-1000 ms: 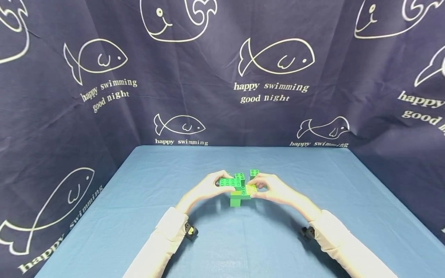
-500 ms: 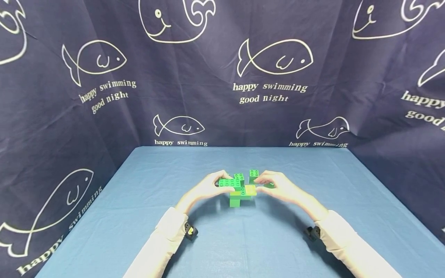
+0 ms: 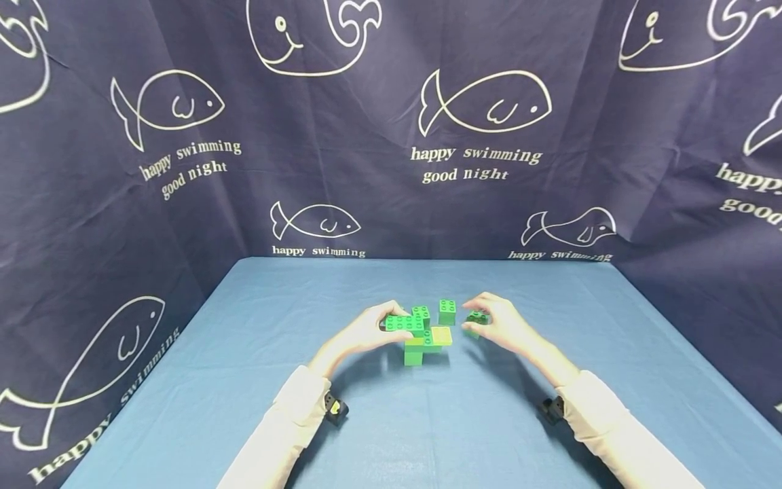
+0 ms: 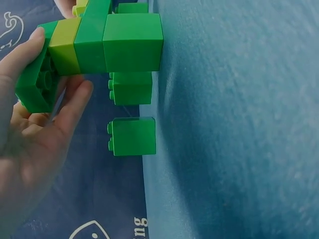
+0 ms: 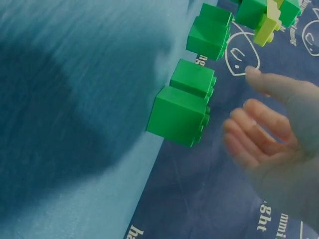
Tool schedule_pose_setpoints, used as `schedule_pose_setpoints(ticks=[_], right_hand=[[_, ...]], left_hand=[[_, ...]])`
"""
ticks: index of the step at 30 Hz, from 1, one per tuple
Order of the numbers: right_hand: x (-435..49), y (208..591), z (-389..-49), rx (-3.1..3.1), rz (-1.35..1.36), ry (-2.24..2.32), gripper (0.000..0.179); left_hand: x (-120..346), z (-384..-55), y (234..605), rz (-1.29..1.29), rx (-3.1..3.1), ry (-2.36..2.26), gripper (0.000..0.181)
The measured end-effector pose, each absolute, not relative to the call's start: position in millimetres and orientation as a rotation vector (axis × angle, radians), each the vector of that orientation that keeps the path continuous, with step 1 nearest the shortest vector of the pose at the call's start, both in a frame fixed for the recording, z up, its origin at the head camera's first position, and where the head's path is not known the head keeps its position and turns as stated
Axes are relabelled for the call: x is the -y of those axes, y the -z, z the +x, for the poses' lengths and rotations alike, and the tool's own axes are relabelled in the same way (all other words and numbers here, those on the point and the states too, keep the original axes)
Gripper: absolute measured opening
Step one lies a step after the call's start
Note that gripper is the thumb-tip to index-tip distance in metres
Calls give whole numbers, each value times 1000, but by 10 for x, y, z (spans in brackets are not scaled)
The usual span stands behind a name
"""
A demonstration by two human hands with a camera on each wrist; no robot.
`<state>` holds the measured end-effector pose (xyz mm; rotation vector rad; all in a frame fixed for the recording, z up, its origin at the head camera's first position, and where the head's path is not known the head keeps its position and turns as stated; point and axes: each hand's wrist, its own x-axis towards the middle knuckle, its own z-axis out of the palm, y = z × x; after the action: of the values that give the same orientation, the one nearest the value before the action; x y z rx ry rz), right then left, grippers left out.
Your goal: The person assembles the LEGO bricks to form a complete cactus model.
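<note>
My left hand (image 3: pixel 364 329) grips the left end of a long green toy building brick (image 3: pixel 400 324), thumb in front and fingers behind. That brick tops a joined build with a yellow-green brick (image 4: pixel 65 47) under it and a green brick (image 3: pixel 413 356) at the bottom. On the build's right arm lies a yellow-green brick (image 3: pixel 442 335). My right hand (image 3: pixel 506 327), fingers loosely bent and thumb apart, hovers by a loose green brick (image 3: pixel 476 318) and partly covers it in the head view. The right wrist view shows nothing between its fingers (image 5: pixel 259 134).
Another green brick (image 3: pixel 447 312) stands on the blue cloth-covered table (image 3: pixel 391 435), between the build and my right hand. One more green brick (image 3: pixel 420 314) shows just behind the build. A dark curtain (image 3: pixel 391 190) with fish drawings hangs behind and beside the table.
My right hand has let go of the yellow-green brick on the build and moved right, to beside the loose green brick. My left hand keeps its grip in about the same place.
</note>
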<state>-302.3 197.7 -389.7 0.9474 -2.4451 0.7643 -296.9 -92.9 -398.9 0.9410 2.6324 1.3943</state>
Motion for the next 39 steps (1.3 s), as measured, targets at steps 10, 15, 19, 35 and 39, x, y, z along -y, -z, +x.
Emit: schedule_pose_setpoints(ticks=[10, 15, 19, 35, 39], right_hand=[[-2059, 3952, -3078, 2548, 800, -761, 37], [-2087, 3968, -3105, 2565, 770, -764, 37], [-2094, 3980, -3106, 2596, 746, -756, 40], [-2090, 4029, -3095, 2661, 721, -755, 42], [-2095, 4039, -3111, 2664, 741, -751, 35]], left_hand=[[917, -2967, 3982, 942, -2607, -1421, 28], [904, -2975, 3962, 931, -2619, -1415, 29], [895, -2973, 3961, 932, -2641, -1405, 30], [872, -2712, 3670, 932, -2603, -1389, 29], [872, -2713, 3666, 930, -2603, -1393, 28]])
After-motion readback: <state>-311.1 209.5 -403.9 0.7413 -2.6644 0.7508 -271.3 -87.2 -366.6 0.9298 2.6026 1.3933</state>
